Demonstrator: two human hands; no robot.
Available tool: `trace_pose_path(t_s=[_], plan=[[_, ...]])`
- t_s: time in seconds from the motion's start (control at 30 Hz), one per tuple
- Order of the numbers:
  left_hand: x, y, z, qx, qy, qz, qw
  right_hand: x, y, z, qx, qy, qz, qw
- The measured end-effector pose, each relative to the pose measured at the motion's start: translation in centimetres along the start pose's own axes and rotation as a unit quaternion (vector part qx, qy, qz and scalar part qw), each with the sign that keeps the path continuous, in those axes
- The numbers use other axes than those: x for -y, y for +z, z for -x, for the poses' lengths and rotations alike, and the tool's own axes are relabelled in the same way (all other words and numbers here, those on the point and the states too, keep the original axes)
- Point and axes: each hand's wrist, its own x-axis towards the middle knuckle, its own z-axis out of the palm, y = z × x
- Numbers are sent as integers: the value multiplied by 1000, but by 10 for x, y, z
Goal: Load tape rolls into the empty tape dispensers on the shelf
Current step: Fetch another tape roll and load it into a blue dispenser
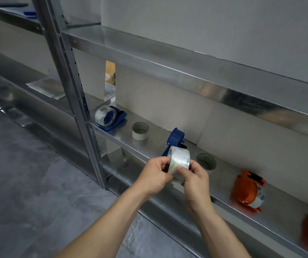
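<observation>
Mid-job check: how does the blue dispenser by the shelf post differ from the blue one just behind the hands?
The post-side dispenser carries a clear roll; the near dispenser shows none. The post-side dispenser lies tilted over; the near dispenser stands upright, partly hidden by the held tape roll. Both are blue and sit on the same shelf.
</observation>
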Motion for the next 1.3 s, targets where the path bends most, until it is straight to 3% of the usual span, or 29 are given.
trace_pose_path(t_s=[0.13,0.3,0.6,0.9,1.3], plan=[[-7,-4,-27,15,2,-18,1000,-3,-1,-25,-70,36,-48,996],[-19,-14,-67,-74,-35,-48,995,-22,-10,-69,-162,76,-35,983],[-23,-17,-126,-117,-81,-45,989,-32,-7,-106,-194,126,-30,972],[-13,-18,-162,-84,-99,-57,990,-25,7,-119,-204,119,-29,971],[-1,-42,-194,26,-73,-143,987,-31,49,-123,-264,121,-51,955]])
